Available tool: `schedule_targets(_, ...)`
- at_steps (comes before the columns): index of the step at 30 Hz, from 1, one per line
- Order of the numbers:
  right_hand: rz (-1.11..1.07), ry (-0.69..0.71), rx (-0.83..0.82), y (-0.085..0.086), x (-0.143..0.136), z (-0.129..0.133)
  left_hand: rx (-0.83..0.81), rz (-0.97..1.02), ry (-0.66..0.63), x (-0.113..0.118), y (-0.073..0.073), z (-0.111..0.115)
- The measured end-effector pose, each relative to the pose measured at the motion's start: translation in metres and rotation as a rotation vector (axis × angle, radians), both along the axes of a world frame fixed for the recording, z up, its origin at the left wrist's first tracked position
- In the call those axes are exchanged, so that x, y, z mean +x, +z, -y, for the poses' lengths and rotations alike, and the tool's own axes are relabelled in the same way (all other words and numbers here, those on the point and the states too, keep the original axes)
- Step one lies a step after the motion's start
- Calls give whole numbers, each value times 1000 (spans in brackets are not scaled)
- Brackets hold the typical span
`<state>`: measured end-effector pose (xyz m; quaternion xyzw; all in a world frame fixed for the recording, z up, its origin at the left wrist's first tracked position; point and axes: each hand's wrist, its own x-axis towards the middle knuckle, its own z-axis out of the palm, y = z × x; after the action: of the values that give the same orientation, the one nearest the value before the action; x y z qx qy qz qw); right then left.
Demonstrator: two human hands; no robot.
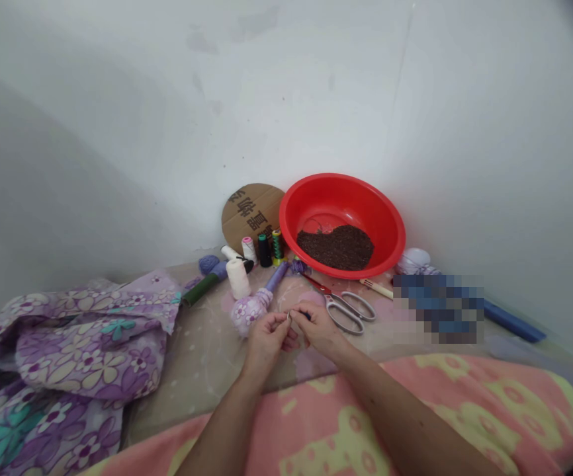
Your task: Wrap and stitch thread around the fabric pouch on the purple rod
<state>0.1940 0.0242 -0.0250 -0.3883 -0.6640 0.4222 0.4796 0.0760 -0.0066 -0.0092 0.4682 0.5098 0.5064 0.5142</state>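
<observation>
My left hand and my right hand meet at the fingertips in the middle of the view, both pinched together. What lies between them is too small to make out. Just beyond my left hand rests a purple flowered cloth bundle with a purple handle-like stem. Large scissors with grey handles and red near the blades lie beyond my right hand. A white thread cone stands behind the bundle, near smaller white, black and green spools.
A red basin with dark grains leans toward the wall beside a round cardboard piece. Flowered cloth is heaped at left. A pink and yellow blanket covers the front. A blue bar lies at right.
</observation>
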Motion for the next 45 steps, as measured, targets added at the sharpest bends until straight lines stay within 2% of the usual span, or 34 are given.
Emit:
schedule_targets(8, -34, 41, -54, 0, 0, 0, 8, 20, -20, 0, -4, -2)
schedule_targets(17, -58, 54, -105, 1, 0, 0, -1, 20, 14, 1, 0, 0)
schedule_targets(45, -135, 87, -183, -3, -3, -2, -11, 24, 2, 0, -1, 0)
